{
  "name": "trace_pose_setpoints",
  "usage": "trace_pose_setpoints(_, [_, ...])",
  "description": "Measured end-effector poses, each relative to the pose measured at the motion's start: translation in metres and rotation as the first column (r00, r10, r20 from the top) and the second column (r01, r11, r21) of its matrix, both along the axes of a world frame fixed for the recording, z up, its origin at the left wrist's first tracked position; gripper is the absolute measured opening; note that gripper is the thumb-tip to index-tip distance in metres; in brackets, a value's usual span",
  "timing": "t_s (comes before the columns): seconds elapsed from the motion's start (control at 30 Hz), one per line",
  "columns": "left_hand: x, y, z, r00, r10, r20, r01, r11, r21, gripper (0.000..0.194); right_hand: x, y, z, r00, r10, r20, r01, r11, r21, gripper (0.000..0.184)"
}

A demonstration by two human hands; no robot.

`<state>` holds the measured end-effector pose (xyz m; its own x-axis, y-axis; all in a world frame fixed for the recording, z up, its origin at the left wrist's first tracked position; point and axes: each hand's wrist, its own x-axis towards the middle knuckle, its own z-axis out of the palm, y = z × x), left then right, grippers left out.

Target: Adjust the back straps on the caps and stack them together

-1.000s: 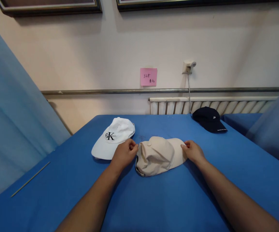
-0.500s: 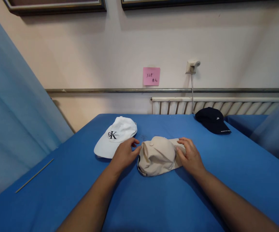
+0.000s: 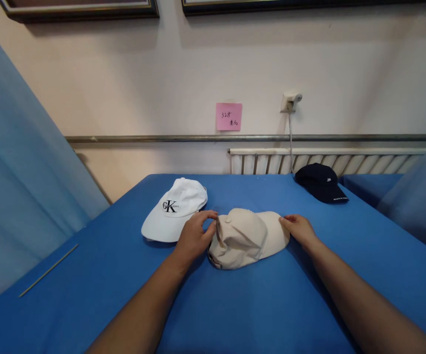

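Observation:
A beige baseball cap point(image 3: 242, 236) lies on its side in the middle of the blue-covered table, its crown creased and its brim toward the right. My right hand point(image 3: 299, 228) pinches the outer edge of that brim between thumb and fingers. At the back of the crown, the thumb and forefinger of my left hand point(image 3: 195, 237) close on the cap's rear edge. Just behind my left hand sits a white baseball cap point(image 3: 178, 206) with black letters on its front, brim facing the lower left.
A dark navy cap point(image 3: 319, 182) rests near the table's far right corner. On the left lies a thin stick point(image 3: 48, 270). Blue curtains point(image 3: 24, 162) hang at both sides. Behind the blue table cover point(image 3: 235, 309) are a radiator point(image 3: 264, 162) and a wall rail point(image 3: 183, 139).
My right hand has slid outward from beside the crown to the brim's outer edge, uncovering the brim. My left fingers have come in onto the cap's rear edge.

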<state>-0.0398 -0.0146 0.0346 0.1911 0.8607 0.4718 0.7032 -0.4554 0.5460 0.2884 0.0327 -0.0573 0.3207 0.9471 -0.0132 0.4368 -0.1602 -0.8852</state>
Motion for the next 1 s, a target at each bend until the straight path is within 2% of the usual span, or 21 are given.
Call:
trace_pose_setpoints(0.07, [-0.001, 0.001, -0.001, 1.0, 0.014, 0.024, -0.014, 1.0, -0.001, 0.021, 0.0, -0.004, 0.005, 0.996, 0.053, -0.073, -0.057, 0.997, -0.05, 0.029])
trace_pose_setpoints(0.13, [-0.002, 0.003, -0.002, 0.997, 0.05, 0.063, -0.05, 0.999, 0.003, 0.021, 0.001, -0.008, 0.011, 0.962, 0.115, -0.247, -0.148, 0.982, -0.12, 0.03])
trace_pose_setpoints(0.23, [-0.004, 0.006, -0.003, 0.984, 0.111, 0.14, -0.113, 0.994, -0.001, 0.022, 0.004, -0.012, 0.016, 0.837, 0.15, -0.527, -0.264, 0.953, -0.148, 0.024])
trace_pose_setpoints(0.3, [-0.005, 0.008, -0.003, 0.974, 0.13, 0.188, -0.13, 0.991, -0.013, 0.024, 0.007, -0.013, 0.018, 0.794, 0.15, -0.59, -0.271, 0.955, -0.122, 0.022])
trace_pose_setpoints(0.47, [-0.003, 0.012, -0.009, 0.961, 0.122, 0.25, -0.106, 0.992, -0.075, 0.026, 0.017, -0.014, 0.018, 0.764, 0.124, -0.633, -0.189, 0.981, -0.035, 0.023])
trace_pose_setpoints(0.6, [0.001, 0.015, -0.018, 0.969, 0.068, 0.238, -0.039, 0.991, -0.124, 0.026, 0.032, -0.023, 0.015, 0.755, 0.064, -0.652, -0.025, 0.997, 0.068, 0.024])
trace_pose_setpoints(0.73, [0.007, 0.016, -0.024, 0.978, 0.026, 0.209, 0.007, 0.987, -0.157, 0.025, 0.064, -0.039, 0.004, 0.724, -0.057, -0.687, 0.219, 0.964, 0.15, 0.024])
trace_pose_setpoints(0.83, [0.009, 0.017, -0.027, 0.983, -0.01, 0.182, 0.041, 0.984, -0.171, 0.025, 0.101, -0.057, -0.008, 0.712, -0.201, -0.673, 0.427, 0.885, 0.187, 0.022])
trace_pose_setpoints(0.9, [0.01, 0.018, -0.029, 0.987, -0.021, 0.161, 0.05, 0.982, -0.182, 0.025, 0.127, -0.072, -0.015, 0.685, -0.363, -0.632, 0.594, 0.78, 0.197, 0.018])
trace_pose_setpoints(1.0, [0.009, 0.023, -0.036, 0.991, -0.021, 0.132, 0.049, 0.976, -0.213, 0.028, 0.161, -0.096, -0.022, 0.621, -0.49, -0.611, 0.713, 0.677, 0.182, 0.017])
